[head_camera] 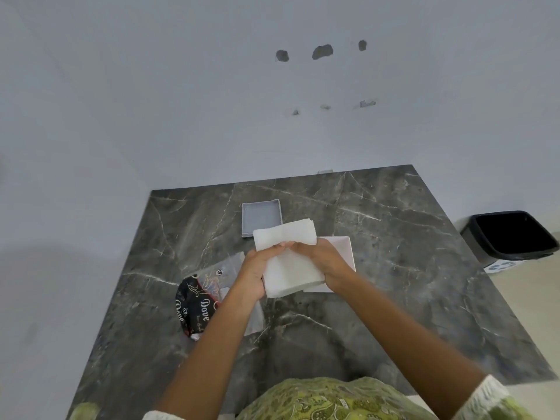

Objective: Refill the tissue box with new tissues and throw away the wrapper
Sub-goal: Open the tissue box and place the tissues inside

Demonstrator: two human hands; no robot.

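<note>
A stack of white tissues (288, 256) is held above the dark marble table (394, 253). My left hand (257, 271) grips its left side and my right hand (325, 263) grips its right side, thumbs meeting on top. Under my right hand lies a white square box part (345, 247), partly hidden. Behind the tissues sits a grey square tray-like box part (262, 216), open side up. The black and clear Dove wrapper (197, 301) lies crumpled on the table left of my left forearm.
A black waste bin (512, 234) stands on the floor beyond the table's right edge. A pale wall runs along the table's back and left sides. My green patterned clothing fills the bottom edge.
</note>
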